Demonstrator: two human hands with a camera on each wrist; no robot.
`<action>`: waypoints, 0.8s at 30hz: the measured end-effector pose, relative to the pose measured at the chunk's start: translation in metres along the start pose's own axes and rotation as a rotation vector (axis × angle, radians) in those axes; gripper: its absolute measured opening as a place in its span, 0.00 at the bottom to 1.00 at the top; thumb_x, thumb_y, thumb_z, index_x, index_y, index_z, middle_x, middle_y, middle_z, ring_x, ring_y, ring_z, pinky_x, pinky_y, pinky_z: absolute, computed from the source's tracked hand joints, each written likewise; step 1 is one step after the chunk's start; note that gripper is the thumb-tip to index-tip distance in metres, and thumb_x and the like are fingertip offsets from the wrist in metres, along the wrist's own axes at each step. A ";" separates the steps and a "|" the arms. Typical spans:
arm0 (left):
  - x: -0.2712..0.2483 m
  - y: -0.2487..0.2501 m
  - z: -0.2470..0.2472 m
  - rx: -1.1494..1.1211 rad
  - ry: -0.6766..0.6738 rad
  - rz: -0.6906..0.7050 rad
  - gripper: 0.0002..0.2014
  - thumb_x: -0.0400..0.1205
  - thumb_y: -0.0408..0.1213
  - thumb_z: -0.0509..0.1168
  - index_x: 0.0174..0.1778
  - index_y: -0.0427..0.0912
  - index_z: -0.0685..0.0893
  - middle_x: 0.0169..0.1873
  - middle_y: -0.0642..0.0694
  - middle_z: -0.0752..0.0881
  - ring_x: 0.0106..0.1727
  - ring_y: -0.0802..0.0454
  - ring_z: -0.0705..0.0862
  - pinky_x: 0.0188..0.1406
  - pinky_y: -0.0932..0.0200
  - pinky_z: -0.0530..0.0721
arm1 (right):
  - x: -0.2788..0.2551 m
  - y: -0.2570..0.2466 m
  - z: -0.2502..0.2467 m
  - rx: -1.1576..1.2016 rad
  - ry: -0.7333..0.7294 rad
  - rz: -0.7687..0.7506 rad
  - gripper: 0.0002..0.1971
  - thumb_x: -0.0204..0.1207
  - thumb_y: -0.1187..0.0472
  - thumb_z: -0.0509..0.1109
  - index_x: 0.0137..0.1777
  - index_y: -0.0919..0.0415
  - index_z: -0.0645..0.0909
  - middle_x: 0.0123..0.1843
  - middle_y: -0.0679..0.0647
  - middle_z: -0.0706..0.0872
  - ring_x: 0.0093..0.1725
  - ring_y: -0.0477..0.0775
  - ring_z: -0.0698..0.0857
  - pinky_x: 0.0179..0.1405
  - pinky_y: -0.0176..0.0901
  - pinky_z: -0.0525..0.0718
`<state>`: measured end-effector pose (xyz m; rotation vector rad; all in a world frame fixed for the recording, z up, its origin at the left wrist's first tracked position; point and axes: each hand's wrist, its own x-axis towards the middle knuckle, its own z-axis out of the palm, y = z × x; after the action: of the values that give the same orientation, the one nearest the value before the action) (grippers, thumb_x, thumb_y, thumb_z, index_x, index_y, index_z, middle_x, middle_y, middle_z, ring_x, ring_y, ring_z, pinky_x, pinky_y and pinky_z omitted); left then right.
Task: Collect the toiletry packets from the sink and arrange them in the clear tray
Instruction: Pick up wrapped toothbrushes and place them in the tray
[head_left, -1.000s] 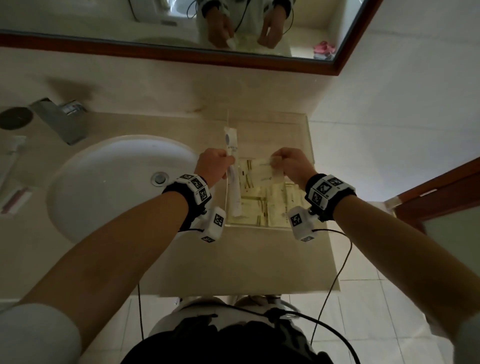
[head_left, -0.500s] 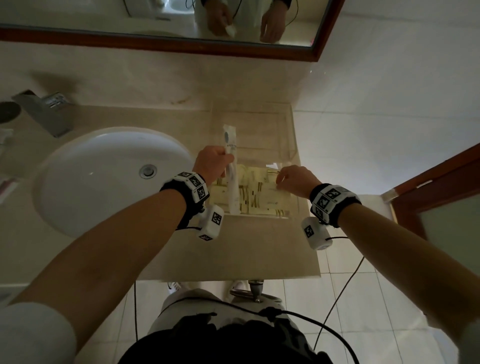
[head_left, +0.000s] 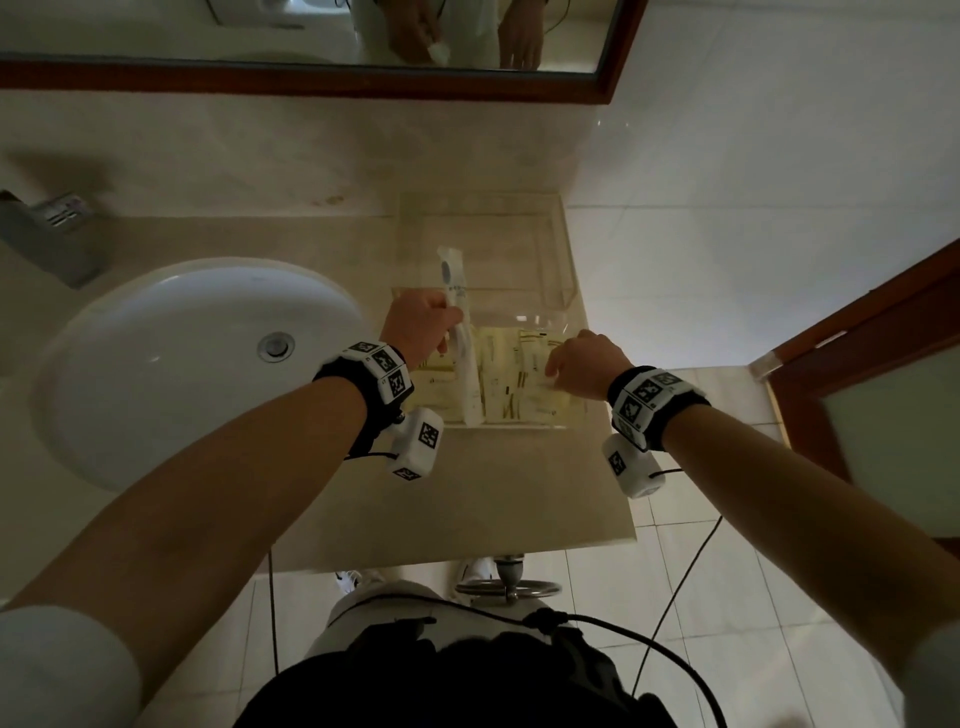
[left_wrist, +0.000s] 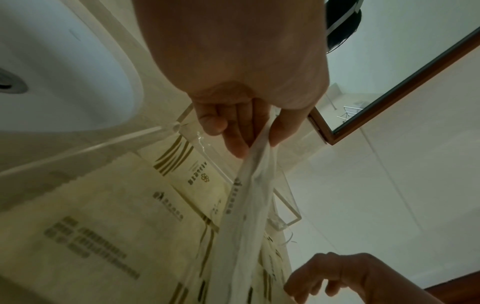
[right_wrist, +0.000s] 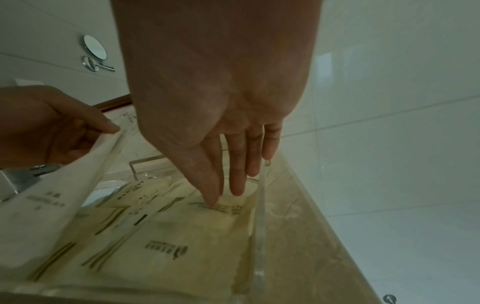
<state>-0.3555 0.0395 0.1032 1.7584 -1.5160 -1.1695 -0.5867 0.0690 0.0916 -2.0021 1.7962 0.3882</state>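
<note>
Nearly done, judging by layout. Sink basin (head_left: 156, 364) shows no packets; several cream packets (head_left: 524, 384) already lie flat in the near end of the clear tray (head_left: 563, 249), which sits on the counter just right of the basin. Far end of tray bare. Left hand (head_left: 421, 325) pinches one long white sachet (head_left: 462, 353) between thumb and fingers, lower end trailing down over the tray's cream packets. Right hand (right_wrist: 228, 164), fingers straight, holds nothing, fingertips pressing a cream packet inside the tray. Left: lay the sachet down, tidy.
</note>
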 end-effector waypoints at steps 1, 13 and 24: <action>0.000 0.000 0.001 -0.005 -0.001 -0.001 0.11 0.77 0.35 0.66 0.34 0.29 0.84 0.29 0.32 0.86 0.23 0.48 0.82 0.32 0.56 0.81 | 0.000 -0.001 -0.001 0.017 0.010 -0.003 0.12 0.74 0.56 0.68 0.56 0.43 0.86 0.58 0.53 0.84 0.60 0.57 0.79 0.59 0.49 0.80; 0.005 0.009 -0.002 -0.282 -0.039 -0.058 0.03 0.77 0.29 0.68 0.44 0.38 0.81 0.37 0.37 0.90 0.33 0.42 0.91 0.28 0.57 0.83 | 0.011 -0.053 -0.017 0.461 -0.017 -0.127 0.19 0.76 0.47 0.72 0.63 0.57 0.83 0.59 0.53 0.85 0.53 0.48 0.80 0.52 0.39 0.75; 0.002 0.007 -0.018 -0.417 -0.151 -0.138 0.10 0.79 0.29 0.66 0.55 0.29 0.82 0.45 0.33 0.90 0.34 0.44 0.89 0.32 0.58 0.84 | 0.021 -0.051 -0.024 0.483 0.056 -0.095 0.09 0.79 0.52 0.68 0.48 0.58 0.84 0.45 0.53 0.85 0.44 0.53 0.82 0.35 0.37 0.74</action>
<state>-0.3435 0.0333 0.1174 1.5348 -1.1348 -1.5877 -0.5349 0.0427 0.1087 -1.7545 1.6244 -0.1261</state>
